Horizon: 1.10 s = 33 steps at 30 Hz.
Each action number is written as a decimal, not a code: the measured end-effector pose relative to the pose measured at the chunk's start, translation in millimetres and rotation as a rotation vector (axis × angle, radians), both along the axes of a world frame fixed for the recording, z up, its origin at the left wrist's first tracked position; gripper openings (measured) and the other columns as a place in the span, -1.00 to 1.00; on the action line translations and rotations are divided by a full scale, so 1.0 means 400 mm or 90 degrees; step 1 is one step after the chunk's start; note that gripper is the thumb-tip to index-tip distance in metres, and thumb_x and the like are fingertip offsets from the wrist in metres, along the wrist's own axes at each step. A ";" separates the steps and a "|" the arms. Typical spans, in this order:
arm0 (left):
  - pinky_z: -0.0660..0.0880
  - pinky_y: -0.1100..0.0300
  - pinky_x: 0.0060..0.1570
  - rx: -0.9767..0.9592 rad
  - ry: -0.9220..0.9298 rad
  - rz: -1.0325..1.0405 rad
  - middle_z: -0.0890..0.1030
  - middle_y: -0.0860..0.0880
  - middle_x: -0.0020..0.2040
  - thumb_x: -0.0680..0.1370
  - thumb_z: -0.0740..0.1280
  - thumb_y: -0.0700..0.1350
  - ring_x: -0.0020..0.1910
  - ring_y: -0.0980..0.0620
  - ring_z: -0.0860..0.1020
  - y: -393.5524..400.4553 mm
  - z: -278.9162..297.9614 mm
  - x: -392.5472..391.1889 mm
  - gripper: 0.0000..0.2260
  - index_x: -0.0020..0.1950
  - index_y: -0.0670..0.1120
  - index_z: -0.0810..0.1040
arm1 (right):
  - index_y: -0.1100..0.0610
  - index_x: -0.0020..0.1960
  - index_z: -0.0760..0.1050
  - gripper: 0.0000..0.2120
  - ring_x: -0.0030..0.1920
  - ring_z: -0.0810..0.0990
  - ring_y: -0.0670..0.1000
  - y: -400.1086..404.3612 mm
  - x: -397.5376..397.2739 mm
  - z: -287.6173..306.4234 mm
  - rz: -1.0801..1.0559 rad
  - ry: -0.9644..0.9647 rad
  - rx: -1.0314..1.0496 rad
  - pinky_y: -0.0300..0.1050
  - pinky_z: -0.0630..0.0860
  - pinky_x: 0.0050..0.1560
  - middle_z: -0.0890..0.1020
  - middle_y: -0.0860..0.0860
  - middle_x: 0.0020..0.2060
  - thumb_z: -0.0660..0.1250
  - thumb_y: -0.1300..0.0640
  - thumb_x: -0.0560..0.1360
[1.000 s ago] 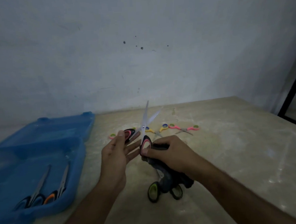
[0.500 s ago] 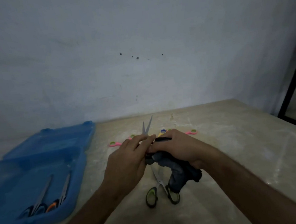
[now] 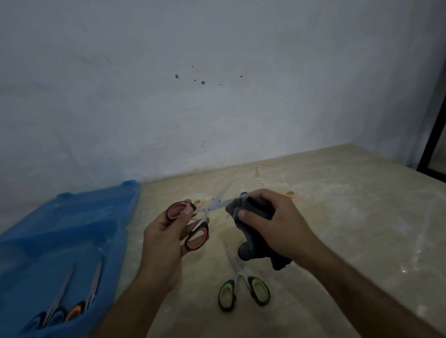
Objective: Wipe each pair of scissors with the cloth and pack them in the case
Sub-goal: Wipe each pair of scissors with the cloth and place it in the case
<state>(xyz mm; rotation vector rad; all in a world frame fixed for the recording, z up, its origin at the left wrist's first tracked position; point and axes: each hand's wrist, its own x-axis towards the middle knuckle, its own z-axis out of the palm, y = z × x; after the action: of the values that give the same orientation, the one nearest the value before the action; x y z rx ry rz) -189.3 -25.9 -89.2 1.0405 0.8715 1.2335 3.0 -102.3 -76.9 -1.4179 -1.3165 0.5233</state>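
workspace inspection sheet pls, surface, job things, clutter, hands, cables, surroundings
surface: beige stone-look table, pale streaks.
job's things: red-handled scissors open, one blade in the dark cloth; green-handled scissors lie on the table; open blue case holds two pairs.
clutter: small pink-handled scissors behind the hands, mostly hidden.
grippers: left hand holds the red handles; right hand grips the cloth round the blade.
cables: nothing seen.
surroundings: pale wall with dark specks; dark frame at right.
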 end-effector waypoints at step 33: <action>0.69 0.08 -0.11 -0.049 -0.108 -0.050 0.74 -0.14 0.03 0.63 0.28 -0.13 -0.03 -0.07 0.74 0.020 -0.076 -0.040 -0.82 0.14 -0.16 0.62 | 0.06 -0.17 0.65 -0.86 -0.20 0.66 -0.14 0.077 -0.133 -0.091 -0.043 -0.053 -0.035 -0.15 0.61 -0.16 0.69 -0.08 -0.25 0.58 0.07 0.37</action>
<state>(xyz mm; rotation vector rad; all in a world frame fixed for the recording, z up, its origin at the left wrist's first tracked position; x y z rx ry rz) -205.4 -18.0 -119.8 0.8870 0.7341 1.1936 -50.2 -71.3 -113.5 -1.5389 -1.3237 0.4627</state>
